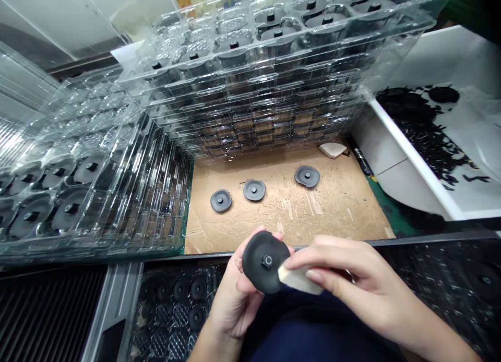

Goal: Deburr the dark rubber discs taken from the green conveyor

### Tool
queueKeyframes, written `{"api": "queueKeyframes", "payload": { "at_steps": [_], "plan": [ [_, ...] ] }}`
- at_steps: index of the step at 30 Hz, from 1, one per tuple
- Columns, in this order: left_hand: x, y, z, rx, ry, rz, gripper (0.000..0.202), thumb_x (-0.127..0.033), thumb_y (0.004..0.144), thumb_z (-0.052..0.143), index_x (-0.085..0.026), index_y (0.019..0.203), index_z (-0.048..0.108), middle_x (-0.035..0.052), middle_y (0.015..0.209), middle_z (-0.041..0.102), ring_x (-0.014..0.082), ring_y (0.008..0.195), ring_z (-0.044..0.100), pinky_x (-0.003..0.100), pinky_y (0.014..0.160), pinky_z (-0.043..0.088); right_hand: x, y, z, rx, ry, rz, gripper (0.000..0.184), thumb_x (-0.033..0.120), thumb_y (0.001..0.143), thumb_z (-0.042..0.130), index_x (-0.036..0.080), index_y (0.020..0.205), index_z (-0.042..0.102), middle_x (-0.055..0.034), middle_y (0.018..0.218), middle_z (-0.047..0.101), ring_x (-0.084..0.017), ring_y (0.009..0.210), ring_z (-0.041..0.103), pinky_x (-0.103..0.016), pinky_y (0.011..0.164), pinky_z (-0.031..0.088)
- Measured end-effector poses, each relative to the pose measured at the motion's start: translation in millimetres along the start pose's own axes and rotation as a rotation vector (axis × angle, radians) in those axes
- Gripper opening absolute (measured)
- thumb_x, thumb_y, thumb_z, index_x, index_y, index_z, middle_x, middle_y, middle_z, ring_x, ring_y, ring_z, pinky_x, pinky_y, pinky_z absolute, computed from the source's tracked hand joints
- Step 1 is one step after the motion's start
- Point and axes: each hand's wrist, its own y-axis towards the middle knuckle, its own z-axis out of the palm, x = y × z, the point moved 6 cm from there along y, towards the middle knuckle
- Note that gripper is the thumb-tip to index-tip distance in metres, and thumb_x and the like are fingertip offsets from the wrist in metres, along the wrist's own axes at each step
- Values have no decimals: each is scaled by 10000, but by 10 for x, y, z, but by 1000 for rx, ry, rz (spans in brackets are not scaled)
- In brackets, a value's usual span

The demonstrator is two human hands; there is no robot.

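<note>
A round black plastic part [256, 270] with a small raised hub is gripped by its edge in my left hand [245, 294], its hub side turned up toward me. Pinched between the thumb and fingers of my right hand [344, 273] is an off-white wedge-shaped pad [299, 279]. The pad's tip meets the right rim of the black part. Beyond my hands, three similar dark discs, a left one [221, 200], a middle one [254, 190] and a right one [307, 176], lie hub up on a cardboard sheet [211, 236].
Tall stacks of clear plastic trays [235, 85] stand at the back and left [148, 195], holding more black parts. To the right, a white bin [410, 163] contains black scraps. Another off-white pad [332, 150] and a dark cutter-like tool [362, 161] lie near the cardboard's far right corner.
</note>
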Motion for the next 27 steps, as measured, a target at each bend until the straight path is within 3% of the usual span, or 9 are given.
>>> {"api": "queueKeyframes", "payload": {
  "at_steps": [3, 6, 9, 13, 15, 17, 20, 23, 27],
  "plan": [
    [-34, -1, -23, 36, -46, 46, 524, -275, 541, 845, -263, 1039, 683, 12, 1072, 713, 192, 963, 668, 245, 881, 503, -211, -146, -145, -85, 58, 154, 186, 205, 883, 562, 291, 983, 693, 15, 889, 710, -137, 802, 660, -216, 674, 506],
    [-16, -2, -7, 58, -66, 47, 525, -268, 543, 844, -245, 1042, 679, 19, 1070, 712, 201, 951, 675, 249, 863, 517, -145, -170, -284, -228, -22, 158, 181, 231, 879, 573, 310, 998, 683, 16, 946, 715, -158, 852, 667, -216, 666, 523],
    [17, -2, -5, 11, -15, 45, 561, -284, 553, 838, -237, 1084, 661, 38, 1098, 707, 200, 977, 666, 234, 871, 511, 149, -47, -272, -277, -99, -12, 258, 161, 877, 559, 312, 1069, 643, 19, 944, 707, -142, 799, 652, -215, 630, 512],
    [-8, 0, -77, -94, 58, 108, 429, -317, 708, 731, -243, 1122, 644, 48, 1125, 701, 218, 1083, 619, 271, 931, 488, 417, 123, -34, -140, -165, -328, 294, 63, 873, 485, 179, 1095, 639, -33, 864, 702, -143, 717, 617, -277, 649, 486],
    [-47, 1, -145, -138, 43, 160, 413, -343, 684, 742, -258, 1081, 663, 32, 1106, 708, 213, 1039, 640, 264, 881, 516, 291, 135, 52, -53, -137, -284, 259, 86, 880, 489, 174, 1041, 671, -16, 755, 679, -129, 660, 594, -259, 605, 465],
    [-71, 4, -206, -162, 20, 185, 489, -382, 588, 793, -262, 1048, 677, 27, 1092, 709, 210, 979, 664, 257, 846, 533, -1, 84, 89, -8, -83, -112, 220, 155, 894, 511, 215, 1003, 692, 0, 731, 669, -119, 650, 599, -233, 595, 470],
    [-64, 26, -248, -181, 15, 164, 644, -416, 511, 820, -248, 1109, 648, 62, 1143, 680, 262, 1049, 637, 337, 946, 495, -550, -74, 64, -96, -121, 146, 218, 250, 904, 509, 219, 1006, 700, -34, 858, 707, -148, 753, 656, -246, 644, 518],
    [-47, 61, -224, -191, 18, 135, 749, -439, 472, 831, -231, 1159, 616, 90, 1172, 664, 301, 1132, 585, 404, 1025, 429, -929, -158, 43, -138, -216, 249, 214, 259, 878, 535, 198, 972, 717, -43, 803, 722, -181, 720, 676, -286, 628, 537],
    [-27, 84, -152, -201, 36, 125, 758, -432, 457, 846, -229, 1150, 616, 88, 1149, 675, 309, 1117, 591, 428, 1017, 431, -792, -45, -80, -171, -240, 264, 240, 262, 884, 521, 204, 1043, 691, -55, 928, 731, -194, 828, 684, -303, 693, 547]
  ]
}}
